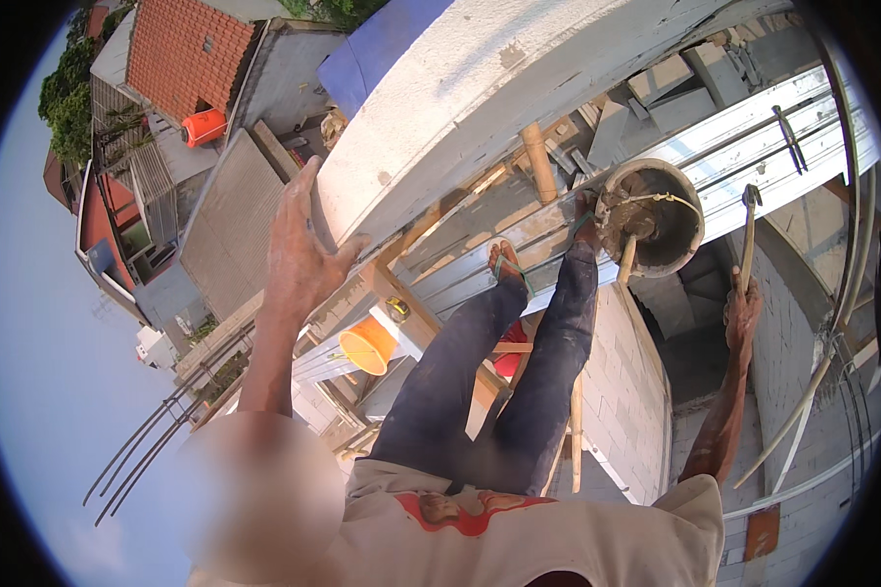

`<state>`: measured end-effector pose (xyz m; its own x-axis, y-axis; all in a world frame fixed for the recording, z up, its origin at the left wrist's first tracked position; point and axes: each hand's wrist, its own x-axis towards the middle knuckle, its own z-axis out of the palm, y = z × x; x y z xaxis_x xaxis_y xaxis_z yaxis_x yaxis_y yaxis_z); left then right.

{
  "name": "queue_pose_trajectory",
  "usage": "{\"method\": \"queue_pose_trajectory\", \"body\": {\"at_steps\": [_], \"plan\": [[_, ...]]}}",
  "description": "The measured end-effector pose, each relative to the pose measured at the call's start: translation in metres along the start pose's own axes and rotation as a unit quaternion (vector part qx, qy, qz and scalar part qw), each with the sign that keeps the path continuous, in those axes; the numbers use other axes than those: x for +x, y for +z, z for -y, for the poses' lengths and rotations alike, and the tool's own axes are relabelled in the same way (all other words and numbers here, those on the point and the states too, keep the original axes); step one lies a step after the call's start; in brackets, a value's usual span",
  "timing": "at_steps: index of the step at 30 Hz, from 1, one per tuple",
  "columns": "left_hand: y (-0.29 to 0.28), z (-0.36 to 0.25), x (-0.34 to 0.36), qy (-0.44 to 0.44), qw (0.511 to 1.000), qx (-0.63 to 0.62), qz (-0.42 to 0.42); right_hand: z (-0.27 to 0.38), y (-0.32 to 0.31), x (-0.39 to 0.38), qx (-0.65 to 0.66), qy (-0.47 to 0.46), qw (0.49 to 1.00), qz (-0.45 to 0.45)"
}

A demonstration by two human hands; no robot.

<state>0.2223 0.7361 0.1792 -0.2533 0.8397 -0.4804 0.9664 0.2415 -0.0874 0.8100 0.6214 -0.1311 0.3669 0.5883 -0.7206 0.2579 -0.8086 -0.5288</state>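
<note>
My left hand [303, 235] rests against the end of a long pale wall [480, 103], its thumb and fingers spread around the corner. In my right hand [742, 311], held out to the right, is a hammer [749, 235] with a wooden handle, its head pointing up and away. Between the hands, close to one foot, a round bucket [696, 230] holds grey wet mortar [641, 205]. A wooden handle [627, 258] sticks out of the bucket; the tool's other end is hidden in it.
My sandalled feet stand on ribbed metal planks [450, 284] high up. An orange bucket [366, 346] and a tape measure [396, 309] are lower left. A dark gap [695, 338] opens at right. Bent rods [157, 430] jut out left; a curved cable [847, 196] hangs right.
</note>
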Motion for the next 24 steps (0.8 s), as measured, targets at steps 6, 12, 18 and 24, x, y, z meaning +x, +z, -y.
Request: {"method": "queue_pose_trajectory", "body": {"at_steps": [6, 12, 18, 24], "plan": [[0.014, 0.019, 0.007, 0.123, 0.991, -0.029, -0.045, 0.1, 0.056, -0.209, 0.062, 0.027, 0.997, 0.034], [0.025, 0.025, 0.02, 0.218, 0.968, -0.092, -0.084, 0.154, 0.198, -0.322, 0.4, 0.208, 0.879, 0.155], [0.03, 0.031, 0.023, 0.239, 0.962, -0.078, -0.108, 0.205, 0.335, -0.387, 0.609, 0.372, 0.672, 0.198], [0.026, 0.031, 0.025, 0.277, 0.952, -0.087, -0.099, 0.245, 0.399, -0.413, 0.641, 0.387, 0.64, 0.173]]}}
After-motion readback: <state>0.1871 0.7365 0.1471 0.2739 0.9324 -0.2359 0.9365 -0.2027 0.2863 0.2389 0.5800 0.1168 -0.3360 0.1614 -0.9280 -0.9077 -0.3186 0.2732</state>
